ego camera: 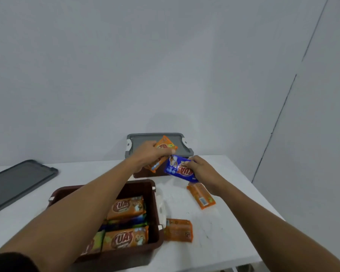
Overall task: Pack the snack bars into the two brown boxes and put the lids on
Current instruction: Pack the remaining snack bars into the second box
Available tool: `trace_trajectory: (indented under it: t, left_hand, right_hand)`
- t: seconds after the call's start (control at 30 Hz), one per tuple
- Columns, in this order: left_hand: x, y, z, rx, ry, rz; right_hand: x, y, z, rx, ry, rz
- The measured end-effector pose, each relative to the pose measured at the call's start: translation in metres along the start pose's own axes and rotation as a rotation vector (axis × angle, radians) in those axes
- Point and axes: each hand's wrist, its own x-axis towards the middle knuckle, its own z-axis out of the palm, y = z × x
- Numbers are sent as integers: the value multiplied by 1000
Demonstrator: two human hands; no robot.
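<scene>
Orange snack bar (165, 145): gripped in the curled fingers of the left hand (150, 155), held above the far brown box (138, 175); a second orange wrapper shows below that hand, grip unclear; blue snack bar (179, 168): pinched at one end by the right hand (203, 170), just beside the left; far box carries a grey lid (137, 139); near brown box (154, 195): open, holding packed bars (126, 207), mostly orange; two loose orange bars (201, 196) (178, 230): flat on the white worktop (224, 242) right of the near box; spare grey lid (18, 183): on the worktop, far left.
</scene>
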Motion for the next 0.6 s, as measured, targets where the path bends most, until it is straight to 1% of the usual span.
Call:
trace_trajectory:
  t: [0.07,0.13,0.23,0.3,0.4,0.6]
  left_hand:
    - [-11,-7,-21,39,-50,5]
    - [-22,-14,-41,130,-75,39]
    - [-38,-26,-67,301,-5,126]
    - [-49,-36,-83,398,45,165]
    - [-65,-49,-107,514,58,208]
    - [-93,-65,-140,689,-42,271]
  right_hand:
    - [-6,-5,13,-59,-24,-33]
    - [-13,-9,25,-81,-109,-89]
    - [-19,-15,42,-122,-192,-145]
    - [-21,-17,54,-180,-192,-183]
    - [-21,-16,72,-261,-187,-214]
    - [-25,-30,99,-389,-146,-337]
